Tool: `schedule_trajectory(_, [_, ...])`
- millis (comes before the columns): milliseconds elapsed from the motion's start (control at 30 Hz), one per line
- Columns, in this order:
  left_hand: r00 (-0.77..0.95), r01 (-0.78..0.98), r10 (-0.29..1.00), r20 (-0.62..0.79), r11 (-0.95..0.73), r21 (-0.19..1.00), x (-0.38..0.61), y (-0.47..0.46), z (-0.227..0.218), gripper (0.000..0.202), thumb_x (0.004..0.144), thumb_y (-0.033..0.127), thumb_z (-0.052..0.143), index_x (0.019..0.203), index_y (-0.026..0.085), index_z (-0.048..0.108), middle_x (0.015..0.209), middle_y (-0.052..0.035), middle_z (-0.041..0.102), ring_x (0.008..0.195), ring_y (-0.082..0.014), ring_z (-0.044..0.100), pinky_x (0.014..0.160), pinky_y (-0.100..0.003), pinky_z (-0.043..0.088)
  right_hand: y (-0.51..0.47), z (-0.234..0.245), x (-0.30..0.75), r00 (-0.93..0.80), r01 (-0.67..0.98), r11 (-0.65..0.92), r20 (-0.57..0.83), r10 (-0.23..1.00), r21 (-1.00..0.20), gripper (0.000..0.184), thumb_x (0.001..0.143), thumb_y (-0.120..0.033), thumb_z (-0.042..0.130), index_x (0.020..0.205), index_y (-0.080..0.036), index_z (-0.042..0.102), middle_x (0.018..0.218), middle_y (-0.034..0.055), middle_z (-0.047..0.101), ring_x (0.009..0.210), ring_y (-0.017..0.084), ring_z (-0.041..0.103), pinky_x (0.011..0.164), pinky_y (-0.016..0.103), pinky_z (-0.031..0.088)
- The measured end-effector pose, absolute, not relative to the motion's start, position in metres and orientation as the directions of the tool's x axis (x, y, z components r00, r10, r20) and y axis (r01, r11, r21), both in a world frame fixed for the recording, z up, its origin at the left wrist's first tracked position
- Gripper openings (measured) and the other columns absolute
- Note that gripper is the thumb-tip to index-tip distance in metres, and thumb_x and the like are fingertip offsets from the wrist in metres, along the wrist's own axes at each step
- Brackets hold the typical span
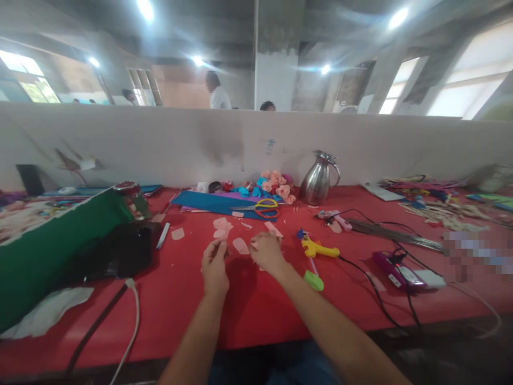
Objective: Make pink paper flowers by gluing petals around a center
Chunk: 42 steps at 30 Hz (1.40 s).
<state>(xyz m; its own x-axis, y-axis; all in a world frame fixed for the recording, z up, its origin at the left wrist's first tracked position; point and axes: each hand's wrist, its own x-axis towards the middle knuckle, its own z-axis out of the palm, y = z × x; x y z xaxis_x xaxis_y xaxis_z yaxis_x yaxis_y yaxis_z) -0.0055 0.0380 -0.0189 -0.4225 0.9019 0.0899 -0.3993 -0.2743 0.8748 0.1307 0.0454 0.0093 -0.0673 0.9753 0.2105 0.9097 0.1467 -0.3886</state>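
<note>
My left hand (215, 264) is closed in a pinch, with thumb and forefinger on the edge of a pink paper petal (222, 227). Several petals overlap there, so which are held and which lie on the table is hard to tell. Beside it my right hand (267, 251) is closed, its fingers curled down, and a small pink edge shows at the fingertips. Between the hands a loose pink petal (240, 246) lies flat. A pink paper strip (273, 229) sits just beyond my right hand. Farther left lies another cut petal (177, 233).
Scissors (264, 206) rest on blue sheets (212, 202), near paper flowers (276, 184) and a steel jug (318, 179). On the right are a yellow glue gun (318, 248), its cord and a purple power box (396, 271). A green board (60, 251) stands left on the red table (168, 315).
</note>
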Motion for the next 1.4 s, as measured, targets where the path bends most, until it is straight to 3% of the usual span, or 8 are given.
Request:
schedule_trajectory(67, [-0.422, -0.386, 0.901, 0.097, -0.276, 0.880, -0.006, 0.038, -0.018, 0.024, 0.062, 0.031, 0.071, 0.080, 0.017, 0.063, 0.064, 0.0042, 0.053, 0.055, -0.0069, 0.043, 0.055, -0.020, 0.035, 0.054, 0.007, 0.117, -0.049, 0.931, 0.116, 0.195, 0.980, -0.347, 0.028, 0.079, -0.035, 0.053, 0.092, -0.016, 0.069, 0.101, 0.0138, 0.064, 0.105, 0.033, 0.045, 0.081, 0.042, 0.032])
schedule_trajectory(167, [-0.411, -0.394, 0.907, 0.089, -0.265, 0.880, -0.004, 0.037, -0.017, 0.024, 0.060, 0.031, 0.072, 0.078, 0.017, 0.063, 0.063, 0.0050, 0.053, 0.054, -0.0065, 0.043, 0.055, -0.020, 0.035, 0.062, 0.003, 0.106, -0.035, 0.940, 0.103, 0.211, 0.977, -0.324, 0.021, 0.078, -0.026, 0.053, 0.089, -0.014, 0.066, 0.100, 0.0146, 0.064, 0.101, 0.032, 0.047, 0.080, 0.043, 0.031])
schedule_trajectory(333, [-0.376, -0.444, 0.925, 0.044, -0.221, 0.868, -0.002, 0.036, -0.016, 0.027, 0.056, 0.032, 0.075, 0.074, 0.017, 0.061, 0.064, 0.0055, 0.054, 0.055, -0.0063, 0.044, 0.057, -0.020, 0.035, 0.064, 0.005, 0.106, 0.013, 0.875, 0.098, 0.227, 0.974, -0.473, 0.015, 0.078, -0.015, 0.049, 0.085, -0.016, 0.063, 0.093, 0.0104, 0.066, 0.098, 0.027, 0.051, 0.078, 0.038, 0.032])
schedule_trajectory(500, [-0.335, -0.458, 0.942, 0.030, -0.190, 0.868, -0.002, 0.037, -0.016, 0.029, 0.056, 0.033, 0.075, 0.074, 0.017, 0.059, 0.066, 0.0050, 0.054, 0.058, -0.0069, 0.046, 0.059, -0.019, 0.037, 0.057, 0.004, 0.123, -0.027, 0.549, 0.232, 0.261, 0.965, -0.803, 0.009, 0.078, -0.018, 0.049, 0.080, -0.019, 0.058, 0.080, 0.0019, 0.066, 0.078, 0.016, 0.059, 0.071, 0.028, 0.040])
schedule_trajectory(700, [-0.217, -0.448, 0.976, 0.024, -0.122, 0.886, 0.001, 0.035, -0.015, 0.028, 0.058, 0.032, 0.071, 0.077, 0.018, 0.056, 0.076, 0.0011, 0.060, 0.058, -0.0073, 0.046, 0.058, -0.020, 0.037, 0.032, -0.007, 0.142, -0.031, 0.188, 0.204, 0.202, 0.979, -0.961, 0.012, 0.072, -0.021, 0.052, 0.083, -0.019, 0.057, 0.074, -0.0009, 0.061, 0.065, 0.013, 0.057, 0.059, 0.024, 0.045])
schedule_trajectory(833, [-0.149, -0.355, 0.989, 0.021, -0.074, 0.932, 0.003, 0.033, -0.017, 0.021, 0.066, 0.031, 0.064, 0.079, 0.018, 0.054, 0.080, 0.0005, 0.061, 0.055, -0.0069, 0.042, 0.056, -0.020, 0.036, 0.015, -0.009, 0.148, -0.044, 0.048, 0.129, 0.127, 0.991, -0.990, 0.022, 0.073, -0.023, 0.050, 0.094, -0.021, 0.053, 0.072, -0.0035, 0.056, 0.054, 0.010, 0.052, 0.050, 0.022, 0.043])
schedule_trajectory(1167, [0.032, -0.170, 0.998, 0.045, -0.039, 0.985, 0.007, 0.030, -0.018, 0.019, 0.074, 0.035, 0.058, 0.083, 0.018, 0.052, 0.087, 0.0003, 0.061, 0.052, -0.0065, 0.042, 0.053, -0.021, 0.035, 0.010, -0.015, 0.150, -0.096, -0.044, 0.163, 0.167, 0.981, -0.986, 0.018, 0.070, -0.018, 0.050, 0.088, -0.021, 0.050, 0.068, -0.0047, 0.054, 0.061, 0.011, 0.055, 0.060, 0.025, 0.045])
schedule_trajectory(1400, [0.069, -0.146, 0.990, 0.126, -0.115, 0.983, 0.009, 0.032, -0.021, 0.022, 0.075, 0.037, 0.059, 0.086, 0.018, 0.056, 0.079, -0.0001, 0.059, 0.069, -0.0134, 0.053, 0.066, -0.025, 0.041, 0.006, -0.012, 0.142, -0.075, -0.143, 0.096, 0.108, 0.991, -0.985, 0.018, 0.068, -0.019, 0.052, 0.085, -0.021, 0.050, 0.067, -0.0046, 0.054, 0.062, 0.012, 0.054, 0.062, 0.026, 0.044])
